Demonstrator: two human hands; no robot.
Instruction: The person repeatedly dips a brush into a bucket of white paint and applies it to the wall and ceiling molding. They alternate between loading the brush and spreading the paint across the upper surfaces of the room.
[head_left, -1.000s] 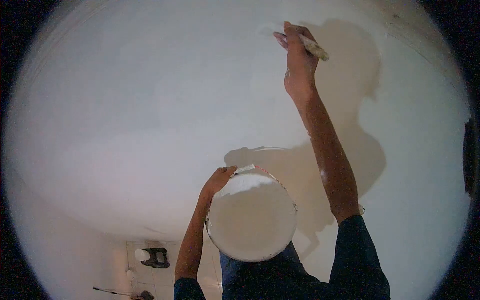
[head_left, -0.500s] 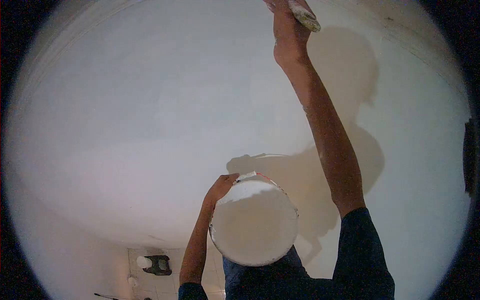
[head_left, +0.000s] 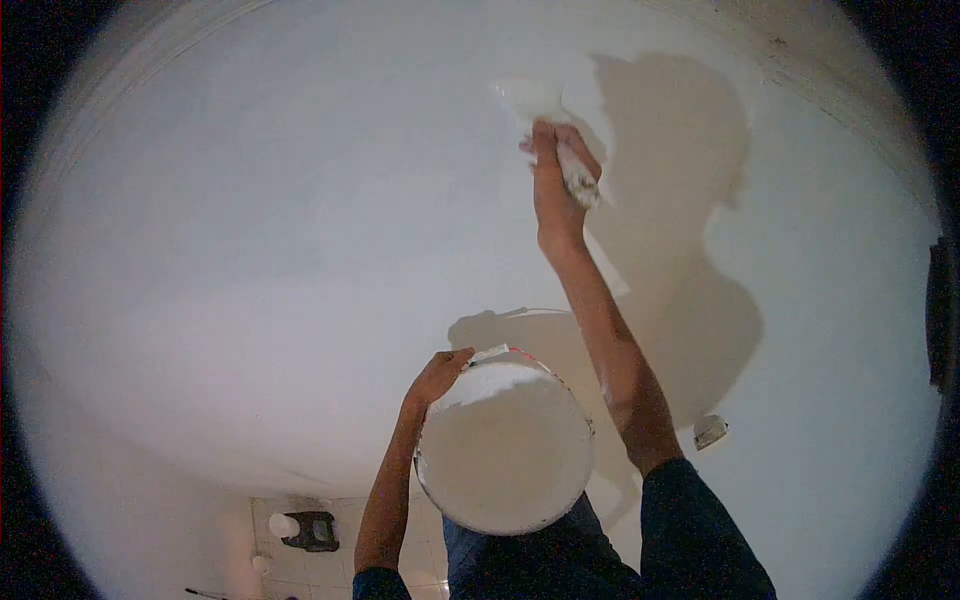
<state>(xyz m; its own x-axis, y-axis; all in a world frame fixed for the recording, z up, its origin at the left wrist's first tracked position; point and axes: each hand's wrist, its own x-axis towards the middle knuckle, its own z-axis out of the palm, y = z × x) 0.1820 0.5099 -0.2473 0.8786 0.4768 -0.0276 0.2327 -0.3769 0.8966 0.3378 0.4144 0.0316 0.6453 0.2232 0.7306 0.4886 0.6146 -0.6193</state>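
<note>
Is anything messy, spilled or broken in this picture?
Nothing looks spilled or broken. There are only small messes. White paint is smeared along the rim of the bucket near the left hand. A few pale specks dot the forearm below the right hand, which holds the brush.

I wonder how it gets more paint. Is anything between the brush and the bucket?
Nothing visible. The right hand holds the brush against the wall; only bare wall shows between it and the bucket.
</note>
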